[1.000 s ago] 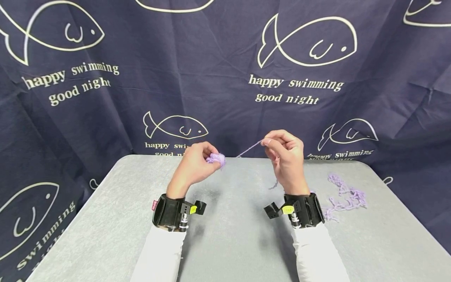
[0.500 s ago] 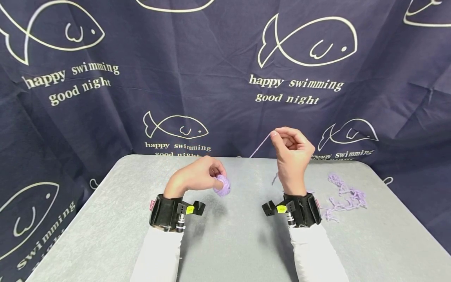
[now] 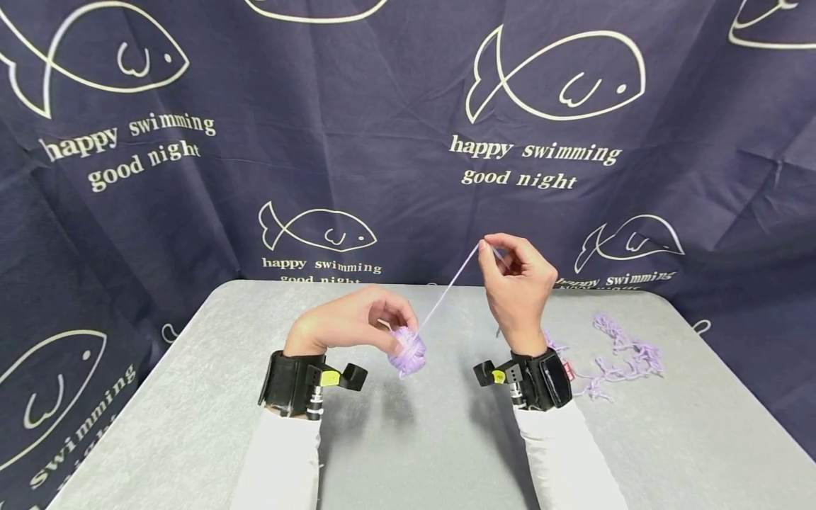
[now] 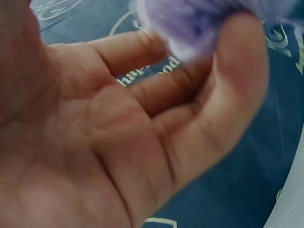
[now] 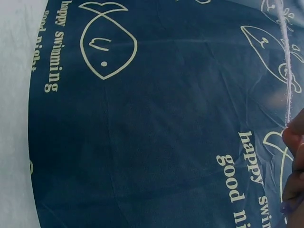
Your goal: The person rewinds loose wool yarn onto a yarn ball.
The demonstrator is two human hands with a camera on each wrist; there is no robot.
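A small ball of lilac yarn [image 3: 408, 352] is held at the fingertips of my left hand [image 3: 357, 322], just above the grey table [image 3: 414, 439]. In the left wrist view the ball [image 4: 209, 21] shows blurred above the fingers [image 4: 237, 80]. A taut strand [image 3: 446, 290] runs up from the ball to my right hand [image 3: 516, 283], which pinches it between thumb and forefinger at about chest height. The right wrist view shows the strand [image 5: 286, 61] ending at the fingertips [image 5: 294, 137].
A loose tangle of the same lilac yarn [image 3: 618, 350] lies on the table to the right of my right wrist. A dark blue cloth with fish prints [image 3: 408, 142] hangs behind the table. Black wrist bands with cameras [image 3: 299, 386] sit on both forearms.
My left hand has come down and toward me with the yarn ball, now turned over. My right hand stays raised and the strand between them is drawn longer and tight.
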